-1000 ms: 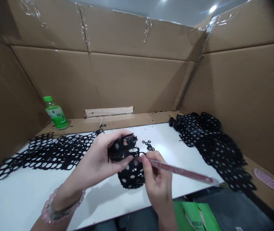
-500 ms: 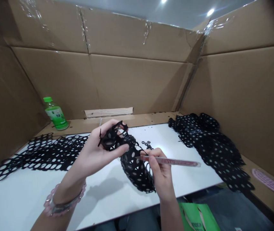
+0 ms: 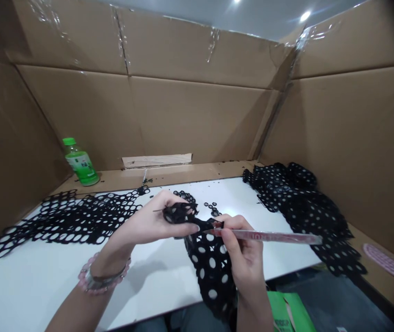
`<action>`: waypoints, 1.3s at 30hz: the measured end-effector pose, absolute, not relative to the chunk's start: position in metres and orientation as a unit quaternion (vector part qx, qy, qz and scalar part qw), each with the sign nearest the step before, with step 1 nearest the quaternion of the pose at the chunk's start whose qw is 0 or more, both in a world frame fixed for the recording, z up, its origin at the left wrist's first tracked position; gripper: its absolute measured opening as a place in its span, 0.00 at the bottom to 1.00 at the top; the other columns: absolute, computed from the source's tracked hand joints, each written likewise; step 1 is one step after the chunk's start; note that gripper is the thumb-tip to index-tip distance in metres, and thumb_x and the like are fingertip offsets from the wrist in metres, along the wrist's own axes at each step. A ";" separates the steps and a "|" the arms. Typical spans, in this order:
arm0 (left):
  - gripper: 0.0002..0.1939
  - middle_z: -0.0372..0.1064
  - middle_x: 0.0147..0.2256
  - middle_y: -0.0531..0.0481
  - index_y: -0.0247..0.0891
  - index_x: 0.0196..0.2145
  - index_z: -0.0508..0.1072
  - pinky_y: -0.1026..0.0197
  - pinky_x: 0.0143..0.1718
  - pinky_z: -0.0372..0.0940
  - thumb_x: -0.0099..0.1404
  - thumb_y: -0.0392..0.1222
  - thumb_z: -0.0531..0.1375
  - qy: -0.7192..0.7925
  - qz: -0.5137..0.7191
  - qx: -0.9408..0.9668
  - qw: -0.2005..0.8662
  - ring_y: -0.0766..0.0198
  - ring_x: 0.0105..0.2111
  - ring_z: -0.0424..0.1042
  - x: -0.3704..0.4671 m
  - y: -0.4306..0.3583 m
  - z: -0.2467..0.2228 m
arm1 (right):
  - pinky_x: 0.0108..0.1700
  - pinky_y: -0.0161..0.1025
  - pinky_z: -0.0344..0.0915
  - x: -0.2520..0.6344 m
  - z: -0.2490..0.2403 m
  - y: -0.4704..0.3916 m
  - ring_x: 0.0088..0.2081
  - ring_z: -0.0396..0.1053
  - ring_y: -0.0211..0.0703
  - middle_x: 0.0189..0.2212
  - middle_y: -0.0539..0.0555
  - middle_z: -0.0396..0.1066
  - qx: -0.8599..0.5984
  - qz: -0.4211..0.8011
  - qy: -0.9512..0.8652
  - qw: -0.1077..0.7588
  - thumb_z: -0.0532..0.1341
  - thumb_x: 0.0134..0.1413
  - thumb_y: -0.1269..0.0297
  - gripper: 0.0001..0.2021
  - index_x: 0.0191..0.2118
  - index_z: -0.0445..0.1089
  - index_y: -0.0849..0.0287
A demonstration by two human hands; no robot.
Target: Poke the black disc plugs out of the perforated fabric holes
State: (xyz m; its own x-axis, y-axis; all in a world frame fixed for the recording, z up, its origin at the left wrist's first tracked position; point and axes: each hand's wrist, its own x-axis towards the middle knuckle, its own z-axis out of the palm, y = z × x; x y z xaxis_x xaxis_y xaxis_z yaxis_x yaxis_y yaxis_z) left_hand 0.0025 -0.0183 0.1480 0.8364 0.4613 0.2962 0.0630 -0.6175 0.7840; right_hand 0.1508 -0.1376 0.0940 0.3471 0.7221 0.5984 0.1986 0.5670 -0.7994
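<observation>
My left hand [image 3: 155, 221], with a pink bead bracelet at the wrist, is closed on a bunched piece of black fabric with round holes [image 3: 212, 263]. The fabric hangs down between my hands over the table's front edge. My right hand [image 3: 245, 249] holds a slim pen-like tool with a reddish, clear handle [image 3: 273, 236]. Its tip is at the fabric beside my left thumb, and the right fingers also touch the fabric there. Several small black rings [image 3: 210, 204] lie on the white table [image 3: 158, 286] behind my hands.
Black holed netting [image 3: 79, 219] lies flat at the left, and a heap of black dotted fabric [image 3: 300, 203] at the right. A green bottle [image 3: 83, 166] stands back left. Cardboard walls [image 3: 200, 115] surround the table. A green bag [image 3: 291, 311] is below the front edge.
Both hands have moved right and a little down. The held fabric now hangs lower and more spread out, with my left hand gripping a bunch nearer my right fingers.
</observation>
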 end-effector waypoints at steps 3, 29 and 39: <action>0.14 0.57 0.21 0.55 0.35 0.20 0.63 0.66 0.23 0.54 0.58 0.40 0.62 0.121 0.250 0.885 0.374 0.69 0.22 0.57 0.003 -0.021 0.152 | 0.35 0.33 0.63 0.150 0.096 -0.137 0.33 0.65 0.38 0.30 0.49 0.67 -0.428 0.169 -0.544 0.702 0.52 0.62 0.69 0.09 0.30 0.64 0.55; 0.06 0.70 0.31 0.50 0.36 0.32 0.72 0.63 0.33 0.64 0.61 0.39 0.56 0.211 0.321 0.858 0.341 0.63 0.32 0.68 0.007 -0.020 0.151 | 0.38 0.36 0.67 0.160 0.085 -0.135 0.35 0.69 0.40 0.31 0.50 0.69 -0.453 0.191 -0.516 0.701 0.55 0.60 0.64 0.09 0.29 0.64 0.55; 0.10 0.71 0.28 0.51 0.35 0.32 0.73 0.64 0.29 0.66 0.56 0.45 0.63 0.182 0.269 0.864 0.384 0.63 0.29 0.70 0.010 -0.019 0.143 | 0.35 0.34 0.66 0.157 0.086 -0.131 0.32 0.68 0.39 0.28 0.50 0.67 -0.466 0.161 -0.521 0.697 0.54 0.60 0.66 0.09 0.29 0.64 0.56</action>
